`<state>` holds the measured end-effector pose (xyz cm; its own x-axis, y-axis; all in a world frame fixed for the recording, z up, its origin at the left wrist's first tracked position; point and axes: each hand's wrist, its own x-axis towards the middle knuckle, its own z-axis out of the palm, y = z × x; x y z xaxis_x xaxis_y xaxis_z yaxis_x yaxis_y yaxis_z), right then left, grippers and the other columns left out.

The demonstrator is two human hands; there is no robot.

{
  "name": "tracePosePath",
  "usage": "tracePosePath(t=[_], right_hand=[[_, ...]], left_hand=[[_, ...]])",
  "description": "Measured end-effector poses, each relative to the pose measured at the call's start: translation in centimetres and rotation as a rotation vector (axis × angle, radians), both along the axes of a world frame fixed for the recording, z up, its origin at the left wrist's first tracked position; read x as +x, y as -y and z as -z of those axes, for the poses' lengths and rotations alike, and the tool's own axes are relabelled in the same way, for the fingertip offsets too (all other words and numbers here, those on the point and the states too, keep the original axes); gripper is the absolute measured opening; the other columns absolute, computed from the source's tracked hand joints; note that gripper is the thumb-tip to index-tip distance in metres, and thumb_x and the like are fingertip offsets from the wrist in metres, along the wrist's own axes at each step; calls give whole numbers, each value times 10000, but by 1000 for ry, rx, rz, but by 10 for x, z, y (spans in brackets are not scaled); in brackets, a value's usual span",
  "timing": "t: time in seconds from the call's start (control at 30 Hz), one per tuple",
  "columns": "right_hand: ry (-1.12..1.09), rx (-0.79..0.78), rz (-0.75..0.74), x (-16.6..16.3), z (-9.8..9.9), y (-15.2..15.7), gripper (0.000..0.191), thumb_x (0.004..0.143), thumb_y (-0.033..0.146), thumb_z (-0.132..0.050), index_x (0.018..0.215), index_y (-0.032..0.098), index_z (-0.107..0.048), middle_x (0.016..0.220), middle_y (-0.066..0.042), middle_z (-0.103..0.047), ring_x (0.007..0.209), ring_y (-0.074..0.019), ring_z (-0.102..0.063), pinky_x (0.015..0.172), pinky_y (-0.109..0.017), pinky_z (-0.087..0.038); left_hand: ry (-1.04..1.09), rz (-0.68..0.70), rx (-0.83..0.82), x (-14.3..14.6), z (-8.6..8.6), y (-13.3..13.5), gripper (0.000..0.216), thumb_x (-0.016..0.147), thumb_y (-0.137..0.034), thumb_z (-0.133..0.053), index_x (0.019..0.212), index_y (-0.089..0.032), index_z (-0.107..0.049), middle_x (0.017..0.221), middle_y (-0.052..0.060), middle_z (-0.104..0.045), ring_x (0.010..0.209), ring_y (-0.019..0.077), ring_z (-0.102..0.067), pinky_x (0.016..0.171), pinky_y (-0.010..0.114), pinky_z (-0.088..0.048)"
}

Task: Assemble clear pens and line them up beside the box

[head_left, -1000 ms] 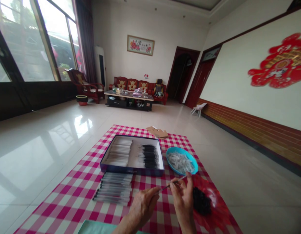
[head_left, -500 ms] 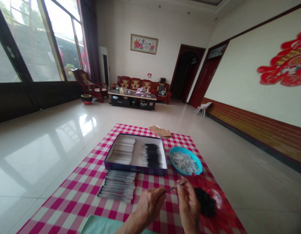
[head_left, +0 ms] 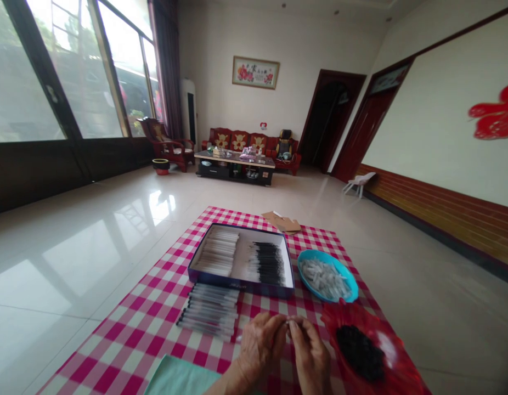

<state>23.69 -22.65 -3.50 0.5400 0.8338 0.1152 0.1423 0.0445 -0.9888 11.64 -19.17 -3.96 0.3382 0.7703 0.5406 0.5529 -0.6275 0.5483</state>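
Observation:
My left hand [head_left: 260,340] is closed around a slim pen, which is mostly hidden by the fingers; a pale end seems to stick out on its left. The fingertips of my right hand [head_left: 307,345] pinch at the pen's other end, touching those of the left; what small part they hold is not clear. Left of my hands lies a row of clear pens [head_left: 208,310] with dark ends. Behind it, a shallow box [head_left: 240,284] holds white tubes [head_left: 218,251] and thin black refills [head_left: 269,263]. To the right, a red bowl [head_left: 396,356] contains small black pieces [head_left: 360,351].
A blue bowl [head_left: 349,277] of clear plastic caps [head_left: 325,278] stands beside the box. Flat brown cardboard [head_left: 282,222] lies at the checked tablecloth's [head_left: 126,321] far edge, a green cloth [head_left: 178,376] at the near edge. Beyond are a coffee table [head_left: 235,159] and a sofa.
My hands have come together, covering the thin dark rod that showed between them. The view has swung slightly left, so the scene sits further right.

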Motion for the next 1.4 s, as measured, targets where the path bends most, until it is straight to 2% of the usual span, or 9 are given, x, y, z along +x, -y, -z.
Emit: tracePosePath(t=[0.2,0.33,0.6,0.7,0.8,0.97,1.03,1.17,1.4], right_hand=[[24,46,-24,-4,10,-4,433,700,597,-645,837,190,-701,834,-76,-736,778,-249,-692,692,-329,-575],[54,92,-85,-7,22,-4,381,794,535,-582,911,193,-701,894,-86,-732,796,-241,-694,695,-331,-580],[496,293,-57,-8,33,-3,262,890,266,-488,1068,248,-679,1028,-91,-696,979,-236,-655,838,-380,-552],[636,240,-68,-6,20,-3,311,890,194,-447,1119,247,-651,1066,-88,-684,1000,-225,-646,843,-364,-548],[718,183,-58,6,-5,-4,316,875,187,-456,1135,226,-632,1063,-95,-677,976,-225,-648,829,-356,-543],[852,-2,-51,66,-40,3,207,827,205,-505,937,222,-680,871,-70,-681,793,-211,-658,730,-317,-525],[909,-142,-38,97,-40,9,184,772,182,-537,859,233,-691,809,-55,-681,728,-209,-657,678,-303,-514],[1008,-324,-77,140,-21,15,214,668,122,-579,797,231,-710,799,-63,-692,754,-219,-659,702,-296,-500],[1135,-392,-92,142,-9,14,214,702,89,-525,752,211,-694,782,-66,-668,754,-201,-636,706,-280,-467]], left_hand=[[-76,-28,85,-1,8,-2,189,910,-205,-428,1023,-217,-579,769,40,-657,691,186,-624,609,267,-485],[-51,-11,116,-2,14,-3,227,901,-168,-394,1057,-201,-555,771,50,-658,667,189,-625,574,274,-504],[-17,-40,179,-6,26,-9,307,888,-131,-353,1132,-172,-536,875,85,-686,758,199,-656,663,302,-549],[-31,-37,159,-7,27,-11,317,896,-136,-360,1147,-177,-549,884,79,-686,750,187,-658,664,285,-551],[-56,-5,157,-7,26,-10,352,907,-147,-365,1205,-198,-544,895,74,-679,762,183,-657,653,266,-546],[-79,15,168,-7,25,-8,362,916,-152,-354,1196,-224,-572,833,59,-658,713,177,-646,607,248,-526],[-80,18,177,-7,27,-7,353,917,-162,-354,1177,-219,-586,823,62,-655,697,173,-643,592,240,-518],[-94,34,146,-5,29,-6,346,919,-180,-359,1180,-228,-580,812,54,-647,695,164,-636,604,231,-515],[-74,63,121,-6,28,-5,340,927,-197,-348,1170,-232,-583,774,40,-632,666,154,-624,582,219,-506]])
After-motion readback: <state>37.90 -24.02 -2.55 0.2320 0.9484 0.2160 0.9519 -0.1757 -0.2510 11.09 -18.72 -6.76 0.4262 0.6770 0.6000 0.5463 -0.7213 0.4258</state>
